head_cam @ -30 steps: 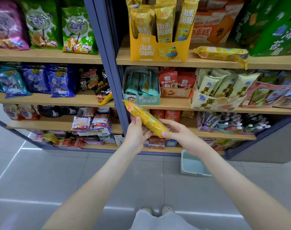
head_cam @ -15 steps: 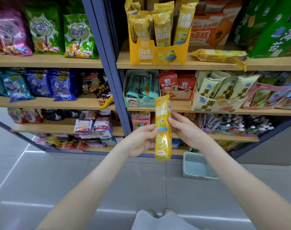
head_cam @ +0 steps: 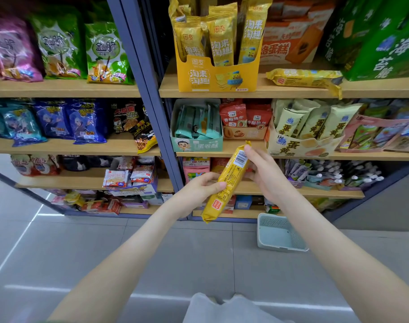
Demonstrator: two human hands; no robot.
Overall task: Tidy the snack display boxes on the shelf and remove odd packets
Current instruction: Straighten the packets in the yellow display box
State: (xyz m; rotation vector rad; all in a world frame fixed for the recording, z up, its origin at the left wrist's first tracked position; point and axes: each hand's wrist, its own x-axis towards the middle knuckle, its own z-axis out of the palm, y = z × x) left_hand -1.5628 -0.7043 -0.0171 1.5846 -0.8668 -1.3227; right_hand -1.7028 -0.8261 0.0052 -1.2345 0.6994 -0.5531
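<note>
A long yellow snack packet (head_cam: 229,180) is held in front of the shelf, tilted with its barcode side facing me. My left hand (head_cam: 202,186) grips its lower middle, thumb across the front. My right hand (head_cam: 264,173) pinches its upper end. On the top shelf stands a yellow display box (head_cam: 216,76) with several matching yellow packets upright in it. A second yellow packet (head_cam: 301,78) lies flat on that shelf to the right of the box.
Below are a teal display box (head_cam: 196,144), a small red-packet box (head_cam: 244,132) and a cream egg-yolk box (head_cam: 301,143). A pale blue basket (head_cam: 280,233) sits on the floor by the shelf's foot. A blue upright post (head_cam: 142,94) divides the shelving.
The packet has been turned over from its printed front to its barcode back and tilted to the right. Both hands have kept hold of it and risen slightly.
</note>
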